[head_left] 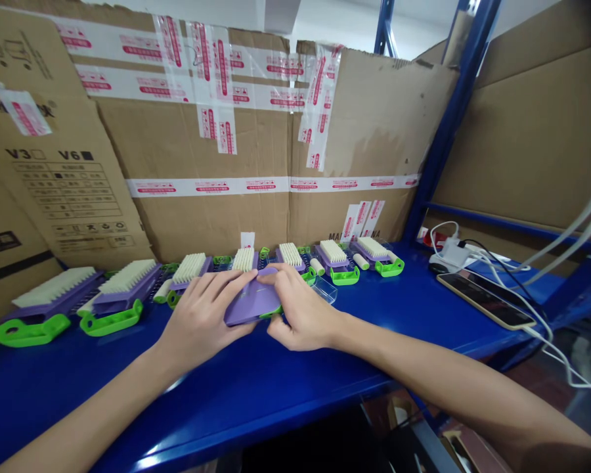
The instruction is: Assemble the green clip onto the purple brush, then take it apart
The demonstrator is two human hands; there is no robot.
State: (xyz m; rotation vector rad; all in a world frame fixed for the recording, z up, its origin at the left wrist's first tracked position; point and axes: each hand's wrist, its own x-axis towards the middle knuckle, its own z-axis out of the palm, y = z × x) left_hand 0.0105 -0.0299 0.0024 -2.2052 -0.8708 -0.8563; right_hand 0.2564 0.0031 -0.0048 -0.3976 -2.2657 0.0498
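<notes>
Both my hands grip one purple brush [253, 301] with a green part showing at its near right edge, turned back-side up on the blue shelf [276, 374]. My left hand [201, 318] lies over its left side, fingers curled on top. From the right, my right hand [300, 309] pinches it, fingertips on the top edge. A small clear plastic cover [324, 289] lies just right of my right hand. Behind runs a row of several purple brushes [128, 282] with white bristles and green handles.
Taped cardboard boxes [217, 151] wall the back and left of the shelf. At the right lie a phone [487, 299], a white charger [450, 255] and white cables [532, 309]. A blue rack post [448, 125] stands at the back right.
</notes>
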